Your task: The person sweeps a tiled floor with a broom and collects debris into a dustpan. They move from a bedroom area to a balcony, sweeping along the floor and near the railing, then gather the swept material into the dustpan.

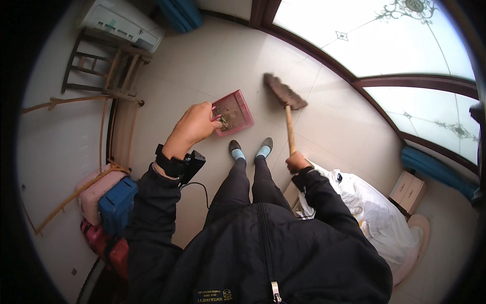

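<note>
My left hand point(195, 125) grips the handle of a pink plastic dustpan point(246, 110), which I hold out in front of my feet. Brown debris with some green bits point(227, 118) lies in the pan. In my right hand point(297, 162) is the wooden handle of a broom point(290, 127). The broom's brown bristle head point(283, 91) is angled, slightly blurred, at or close to the tiled floor point(212, 57), to the right of the pan and apart from it. A small dark speck point(257, 91) shows on the floor between the two.
At left are a wooden chair point(123, 72), a wooden rack point(102, 133), a blue case point(117, 205) and red luggage point(114, 247). A white appliance point(121, 24) stands at upper left. White plastic point(364, 205) covers something at right. Framed glass doors point(353, 78) line the upper right.
</note>
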Motion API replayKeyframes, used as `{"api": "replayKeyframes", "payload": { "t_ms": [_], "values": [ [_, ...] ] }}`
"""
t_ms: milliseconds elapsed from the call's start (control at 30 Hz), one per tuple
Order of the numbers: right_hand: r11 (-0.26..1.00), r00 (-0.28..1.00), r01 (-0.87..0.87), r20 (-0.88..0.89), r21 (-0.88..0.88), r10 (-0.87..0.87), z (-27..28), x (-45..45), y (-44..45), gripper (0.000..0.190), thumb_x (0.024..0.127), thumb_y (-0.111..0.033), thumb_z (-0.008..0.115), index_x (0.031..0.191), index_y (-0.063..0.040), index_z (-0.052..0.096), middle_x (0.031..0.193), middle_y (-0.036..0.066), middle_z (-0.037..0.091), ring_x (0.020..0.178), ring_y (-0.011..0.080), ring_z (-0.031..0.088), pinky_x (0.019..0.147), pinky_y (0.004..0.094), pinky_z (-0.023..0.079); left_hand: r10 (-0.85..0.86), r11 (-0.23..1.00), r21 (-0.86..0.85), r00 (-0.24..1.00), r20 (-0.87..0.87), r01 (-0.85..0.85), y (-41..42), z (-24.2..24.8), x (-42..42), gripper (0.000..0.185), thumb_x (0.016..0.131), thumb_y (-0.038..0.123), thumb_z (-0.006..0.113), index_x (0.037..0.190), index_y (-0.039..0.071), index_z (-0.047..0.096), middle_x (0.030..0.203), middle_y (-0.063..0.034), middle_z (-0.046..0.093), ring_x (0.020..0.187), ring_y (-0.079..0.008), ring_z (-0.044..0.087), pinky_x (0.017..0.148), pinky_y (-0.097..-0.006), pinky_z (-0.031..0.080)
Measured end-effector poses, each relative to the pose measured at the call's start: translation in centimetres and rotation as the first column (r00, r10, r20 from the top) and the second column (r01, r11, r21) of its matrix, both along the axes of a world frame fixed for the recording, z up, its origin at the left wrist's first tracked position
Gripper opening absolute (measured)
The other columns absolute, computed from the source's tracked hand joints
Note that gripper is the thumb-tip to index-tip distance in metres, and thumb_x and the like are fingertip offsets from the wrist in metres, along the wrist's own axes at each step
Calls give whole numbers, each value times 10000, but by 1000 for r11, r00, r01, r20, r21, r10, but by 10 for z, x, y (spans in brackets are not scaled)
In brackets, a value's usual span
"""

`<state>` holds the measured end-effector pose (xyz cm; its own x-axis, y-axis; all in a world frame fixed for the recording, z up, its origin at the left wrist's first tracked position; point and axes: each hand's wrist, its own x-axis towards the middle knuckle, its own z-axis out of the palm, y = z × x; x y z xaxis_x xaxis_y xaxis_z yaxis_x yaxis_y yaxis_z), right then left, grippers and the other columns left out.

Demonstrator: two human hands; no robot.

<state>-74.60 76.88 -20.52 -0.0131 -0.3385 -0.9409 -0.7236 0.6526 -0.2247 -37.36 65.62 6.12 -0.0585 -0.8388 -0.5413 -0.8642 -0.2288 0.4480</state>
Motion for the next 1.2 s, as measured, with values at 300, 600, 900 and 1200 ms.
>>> {"api": "replayKeyframes", "payload": {
  "t_ms": [300, 600, 900, 1200],
  "values": [
    [996, 990, -45, 135, 76, 35, 131, -26, 41, 158, 710, -101, 557, 663, 44, 597, 594, 117, 596, 469, 216, 586, 443, 352, 469, 7, 997, -81, 998, -67, -13, 7, -4, 6, 313, 705, 151, 746, 828, -29, 522, 746, -176, 591, 693, -324, 584, 643, -382, 465],
    [901, 901, 414, 81, 128, -425, 159, -87, 84, 103, 754, -64, 580, 736, -36, 483, 529, 26, 462, 390, 150, 463, 360, 296, 365, 125, 992, 29, 990, -71, -123, 51, 14, 49, 287, 726, 122, 732, 820, -11, 496, 746, -166, 583, 706, -304, 588, 649, -376, 461],
    [979, 978, 194, -84, 61, -189, 111, -65, 75, 122, 729, -109, 594, 690, 6, 575, 593, 116, 574, 499, 253, 565, 428, 368, 429, 189, 982, -1, 979, -73, -190, 76, 14, 54, 288, 715, 91, 741, 811, -11, 490, 719, -163, 569, 650, -269, 563, 617, -354, 457],
    [962, 959, -271, 87, 19, 268, 126, 9, 70, 139, 722, -103, 600, 715, 36, 590, 578, 102, 574, 502, 229, 585, 431, 348, 437, 136, 988, -66, 988, -79, -142, 85, 10, 35, 278, 727, 97, 726, 803, -22, 486, 710, -186, 568, 659, -330, 570, 617, -378, 455]
  ]
}}
